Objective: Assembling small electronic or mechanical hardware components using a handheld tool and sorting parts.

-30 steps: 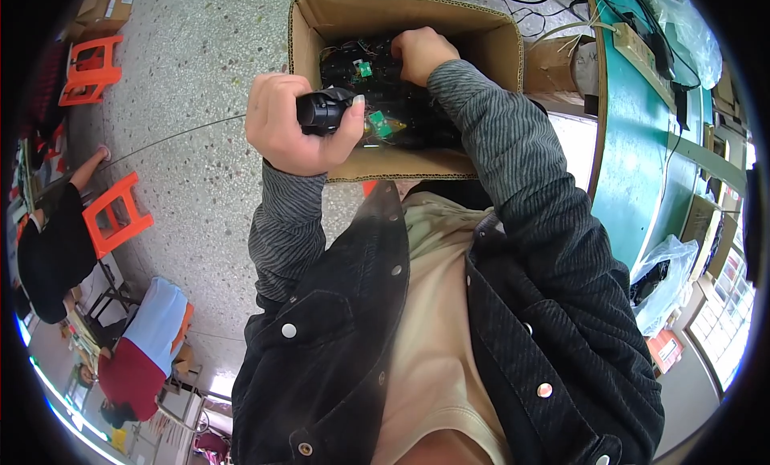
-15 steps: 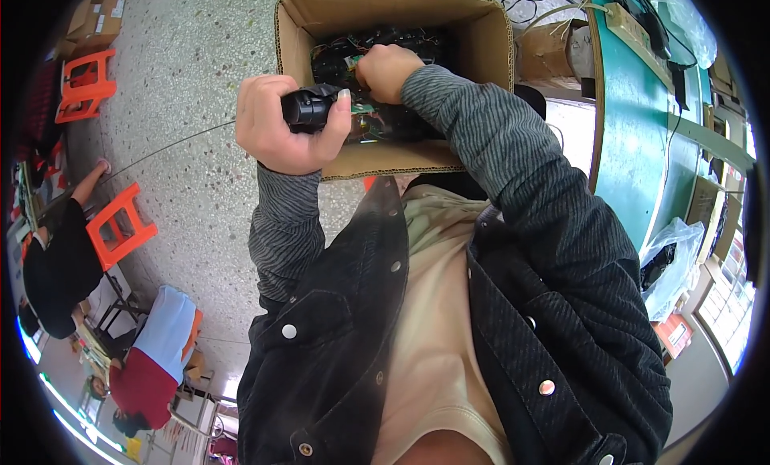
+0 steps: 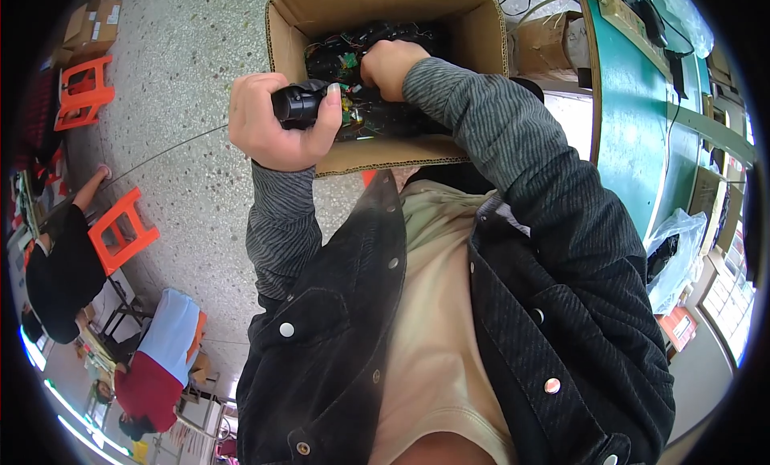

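An open cardboard box [image 3: 385, 156] stands in front of me, holding several black parts with small green boards and thin wires [image 3: 361, 116]. At its left wall, my left hand [image 3: 273, 128] is wrapped round a black cylindrical device [image 3: 298, 104], the thumb lying along its right end. My right hand [image 3: 393, 68] reaches down inside the box with its fingers curled among the black parts. Whatever those fingers grip, if anything, is hidden.
A green-topped bench [image 3: 634, 120] runs along the right, with a power strip [image 3: 634, 32], cables and a clear plastic bag [image 3: 678, 256]. Another carton [image 3: 545, 48] stands beside it. Orange stools [image 3: 120, 231] and seated people [image 3: 152, 385] are on the left.
The box and both hands appear slightly further left in view. My right hand has shifted a little among the parts, and a green board now shows left of it.
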Motion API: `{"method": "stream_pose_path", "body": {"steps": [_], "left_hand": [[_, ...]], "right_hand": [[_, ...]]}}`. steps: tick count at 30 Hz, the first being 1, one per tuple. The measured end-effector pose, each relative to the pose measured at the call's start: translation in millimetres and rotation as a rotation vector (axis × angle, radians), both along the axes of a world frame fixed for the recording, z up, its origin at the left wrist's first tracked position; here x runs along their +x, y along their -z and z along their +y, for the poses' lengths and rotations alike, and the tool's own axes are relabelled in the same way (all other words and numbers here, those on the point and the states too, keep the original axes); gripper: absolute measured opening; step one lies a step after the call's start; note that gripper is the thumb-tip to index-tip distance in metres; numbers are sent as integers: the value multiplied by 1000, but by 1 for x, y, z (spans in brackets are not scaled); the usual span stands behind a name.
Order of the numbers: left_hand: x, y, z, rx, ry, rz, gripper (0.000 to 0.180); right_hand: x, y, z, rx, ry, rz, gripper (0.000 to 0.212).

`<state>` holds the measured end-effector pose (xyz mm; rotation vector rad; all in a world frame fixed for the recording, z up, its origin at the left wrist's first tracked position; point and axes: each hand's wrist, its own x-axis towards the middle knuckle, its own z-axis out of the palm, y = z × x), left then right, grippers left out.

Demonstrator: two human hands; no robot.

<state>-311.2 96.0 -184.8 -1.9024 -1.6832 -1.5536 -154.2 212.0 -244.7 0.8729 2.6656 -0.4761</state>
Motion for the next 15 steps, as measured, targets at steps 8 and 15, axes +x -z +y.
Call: {"method": "stream_pose_path", "body": {"steps": [8,15], "left_hand": [[3,-6,-4,-65,7,20,31],[3,-6,-5,-61,6,14,31]], "right_hand": [[-1,-8,-21,-75,-111,-201,30],[-1,-4,-26,-139,-137,-83,33]]}}
